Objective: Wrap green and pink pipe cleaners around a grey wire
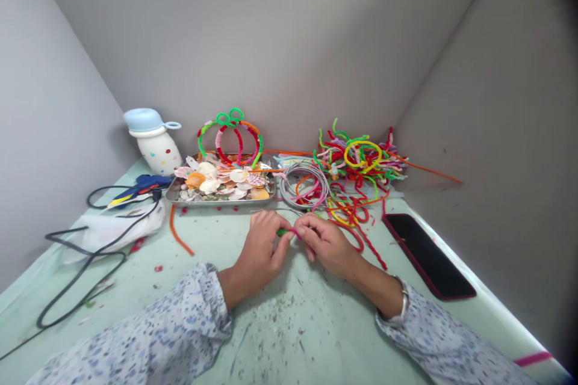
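Close together over the middle of the table, both hands pinch a short fuzzy pipe cleaner (295, 233), pink at one end and green toward the left fingers. My left hand (267, 243) is closed on its green part. The pink part is between the thumb and fingers of my right hand (326, 243). Much of the piece is hidden by the fingers. Just beyond the hands lies a coil of grey wire (282, 183). A heap of coloured pipe cleaners (361, 159) spreads behind the right hand.
A metal tray (217, 201) of shells stands at the back, with a pipe-cleaner headband (261, 138) above it. At left are a white bottle (158, 150), blue-handled pliers (147, 182), a plastic bag (121, 231) and a black cable (81, 264). A phone (428, 255) lies right.
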Demonstrator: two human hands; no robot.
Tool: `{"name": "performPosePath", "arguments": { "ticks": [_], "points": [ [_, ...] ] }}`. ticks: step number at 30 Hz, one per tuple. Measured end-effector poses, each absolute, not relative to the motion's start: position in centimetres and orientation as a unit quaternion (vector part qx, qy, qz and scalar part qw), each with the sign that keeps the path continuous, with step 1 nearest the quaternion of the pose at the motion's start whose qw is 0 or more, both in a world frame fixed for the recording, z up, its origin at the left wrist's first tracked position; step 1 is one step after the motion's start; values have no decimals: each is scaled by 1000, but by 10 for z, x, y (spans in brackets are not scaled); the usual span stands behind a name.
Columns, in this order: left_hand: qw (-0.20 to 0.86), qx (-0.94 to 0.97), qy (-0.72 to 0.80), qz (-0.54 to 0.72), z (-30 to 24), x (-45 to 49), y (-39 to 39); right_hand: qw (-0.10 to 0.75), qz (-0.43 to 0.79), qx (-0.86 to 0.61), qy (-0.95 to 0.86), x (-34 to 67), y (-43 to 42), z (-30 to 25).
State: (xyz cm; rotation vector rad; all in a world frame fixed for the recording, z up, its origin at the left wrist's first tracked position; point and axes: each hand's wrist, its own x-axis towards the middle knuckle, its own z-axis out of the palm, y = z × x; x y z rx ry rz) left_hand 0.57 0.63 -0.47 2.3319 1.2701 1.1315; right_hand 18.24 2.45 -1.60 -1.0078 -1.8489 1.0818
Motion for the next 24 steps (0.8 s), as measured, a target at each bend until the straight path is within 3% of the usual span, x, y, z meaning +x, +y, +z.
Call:
{"name": "performPosePath", "arguments": {
  "ticks": [5,13,24],
  "points": [
    [135,798,440,390,-5,6,6,392,391,-388,-737,182,27,-18],
    [177,762,467,412,-3,4,11,512,203,-422,-720,181,24,-12],
    [273,719,461,442,-9,4,12,447,198,-387,-782,180,21,-19]
  ]
}}
